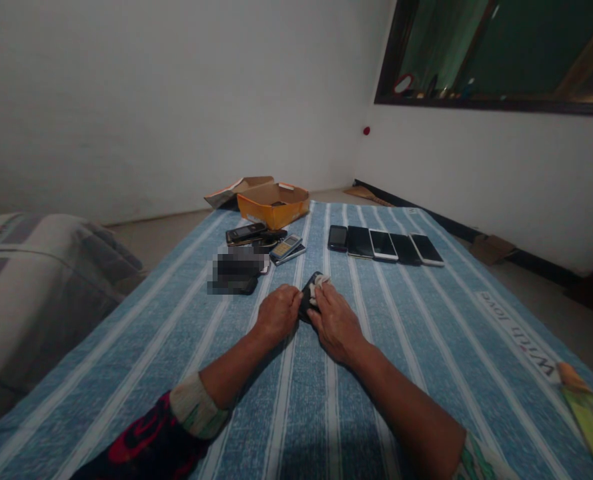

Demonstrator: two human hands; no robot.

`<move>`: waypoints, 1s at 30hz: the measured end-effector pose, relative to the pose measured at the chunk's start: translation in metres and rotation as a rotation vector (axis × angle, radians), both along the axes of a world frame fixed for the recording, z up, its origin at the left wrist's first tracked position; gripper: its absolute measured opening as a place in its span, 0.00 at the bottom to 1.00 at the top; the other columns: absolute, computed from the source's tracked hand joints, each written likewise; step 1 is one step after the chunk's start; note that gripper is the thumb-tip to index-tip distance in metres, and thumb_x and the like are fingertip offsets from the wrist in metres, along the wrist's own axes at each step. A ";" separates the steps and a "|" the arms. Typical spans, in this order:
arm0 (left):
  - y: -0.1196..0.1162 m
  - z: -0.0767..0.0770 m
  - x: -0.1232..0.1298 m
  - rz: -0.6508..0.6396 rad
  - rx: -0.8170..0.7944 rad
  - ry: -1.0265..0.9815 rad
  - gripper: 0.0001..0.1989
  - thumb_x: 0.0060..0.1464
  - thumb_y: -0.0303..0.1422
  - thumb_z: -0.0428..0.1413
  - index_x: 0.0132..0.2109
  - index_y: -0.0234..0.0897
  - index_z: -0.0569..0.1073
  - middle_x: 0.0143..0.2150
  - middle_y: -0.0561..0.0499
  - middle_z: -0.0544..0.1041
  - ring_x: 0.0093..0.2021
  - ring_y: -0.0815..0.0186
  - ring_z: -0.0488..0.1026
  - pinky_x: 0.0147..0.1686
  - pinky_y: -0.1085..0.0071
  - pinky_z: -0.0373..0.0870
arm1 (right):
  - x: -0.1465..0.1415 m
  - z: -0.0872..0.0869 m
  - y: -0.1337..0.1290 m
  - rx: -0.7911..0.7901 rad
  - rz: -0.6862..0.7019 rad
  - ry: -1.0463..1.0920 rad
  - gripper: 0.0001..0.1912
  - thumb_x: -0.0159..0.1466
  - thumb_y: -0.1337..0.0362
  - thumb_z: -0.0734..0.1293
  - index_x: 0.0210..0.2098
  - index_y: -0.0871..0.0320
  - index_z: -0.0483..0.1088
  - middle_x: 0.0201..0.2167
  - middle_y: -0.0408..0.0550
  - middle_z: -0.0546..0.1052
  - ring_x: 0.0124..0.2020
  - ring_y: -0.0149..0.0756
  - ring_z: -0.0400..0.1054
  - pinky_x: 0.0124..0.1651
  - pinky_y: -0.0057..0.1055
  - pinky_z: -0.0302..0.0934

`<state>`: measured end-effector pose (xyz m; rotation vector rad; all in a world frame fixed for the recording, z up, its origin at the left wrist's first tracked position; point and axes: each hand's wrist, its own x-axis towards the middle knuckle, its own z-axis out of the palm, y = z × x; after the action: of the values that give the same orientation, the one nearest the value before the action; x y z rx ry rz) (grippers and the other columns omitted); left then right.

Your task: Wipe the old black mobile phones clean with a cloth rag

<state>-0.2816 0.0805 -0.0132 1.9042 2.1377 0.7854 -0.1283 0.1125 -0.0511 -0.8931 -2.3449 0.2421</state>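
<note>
My left hand [277, 315] and my right hand [335, 327] meet at the middle of a blue-and-white striped bedspread [296, 393]. Between them is a black phone [307, 303], tilted, its lower part hidden by my fingers. My left hand grips its near edge. The fingers of my right hand press a small white cloth [319, 288] against the phone. A row of several smartphones [383, 245] lies face up to the right. A loose pile of older phones [261, 243] lies further ahead on the left, with a pixelated blurred patch [236, 270] next to it.
An open orange cardboard box [273, 205] stands at the far edge of the bedspread. A patterned bundle of bedding [46, 293] lies to the left. A green-and-yellow object [591, 420] sits at the lower right corner. White walls and a dark-framed window stand behind.
</note>
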 end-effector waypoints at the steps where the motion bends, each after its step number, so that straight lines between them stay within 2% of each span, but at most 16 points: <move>1: 0.000 -0.001 0.000 0.005 -0.017 0.047 0.13 0.60 0.29 0.47 0.29 0.36 0.71 0.32 0.47 0.73 0.36 0.61 0.72 0.38 0.68 0.64 | 0.000 0.000 -0.002 0.006 0.012 -0.011 0.24 0.67 0.66 0.61 0.61 0.71 0.60 0.63 0.69 0.61 0.66 0.53 0.52 0.64 0.51 0.55; 7: -0.001 -0.002 0.000 0.001 -0.049 0.116 0.10 0.60 0.27 0.48 0.32 0.36 0.72 0.35 0.46 0.74 0.40 0.61 0.73 0.41 0.69 0.66 | 0.000 0.003 -0.003 0.036 0.099 -0.066 0.22 0.68 0.67 0.57 0.60 0.66 0.61 0.62 0.64 0.64 0.64 0.49 0.56 0.63 0.50 0.56; 10: -0.003 0.000 0.001 -0.030 -0.053 0.121 0.09 0.59 0.28 0.50 0.32 0.36 0.72 0.35 0.47 0.74 0.41 0.61 0.72 0.42 0.68 0.66 | 0.001 0.004 0.009 0.013 0.085 -0.074 0.21 0.68 0.69 0.55 0.59 0.64 0.63 0.61 0.62 0.65 0.64 0.47 0.55 0.63 0.48 0.56; 15: -0.009 0.005 0.006 -0.048 -0.084 0.135 0.06 0.57 0.34 0.54 0.33 0.36 0.71 0.36 0.47 0.73 0.42 0.58 0.72 0.42 0.66 0.66 | 0.005 0.000 0.027 -0.055 0.038 -0.081 0.23 0.67 0.71 0.55 0.60 0.67 0.62 0.63 0.62 0.63 0.66 0.46 0.53 0.66 0.45 0.52; 19: -0.016 0.005 0.016 -0.011 -0.071 0.123 0.15 0.48 0.40 0.60 0.40 0.37 0.70 0.41 0.45 0.74 0.46 0.52 0.70 0.42 0.63 0.67 | 0.003 0.001 0.032 -0.076 0.049 -0.071 0.25 0.64 0.74 0.55 0.60 0.66 0.63 0.64 0.61 0.62 0.66 0.44 0.53 0.65 0.44 0.52; 25: -0.018 -0.002 0.025 -0.016 0.002 0.118 0.17 0.51 0.37 0.57 0.47 0.38 0.67 0.44 0.44 0.74 0.46 0.51 0.70 0.45 0.60 0.66 | -0.003 0.011 0.036 -0.029 0.128 -0.071 0.22 0.66 0.70 0.55 0.58 0.65 0.66 0.60 0.60 0.66 0.64 0.43 0.57 0.65 0.45 0.54; 30: -0.018 -0.006 0.024 -0.002 0.020 0.059 0.29 0.51 0.35 0.57 0.59 0.34 0.60 0.49 0.41 0.74 0.49 0.50 0.69 0.47 0.58 0.67 | 0.003 0.016 0.027 0.016 0.246 -0.115 0.20 0.66 0.71 0.55 0.56 0.64 0.67 0.58 0.59 0.68 0.62 0.44 0.59 0.64 0.45 0.55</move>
<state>-0.2576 0.0625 -0.0189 1.9622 2.1698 0.7628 -0.1257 0.1391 -0.0347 -0.6243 -2.5608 0.2784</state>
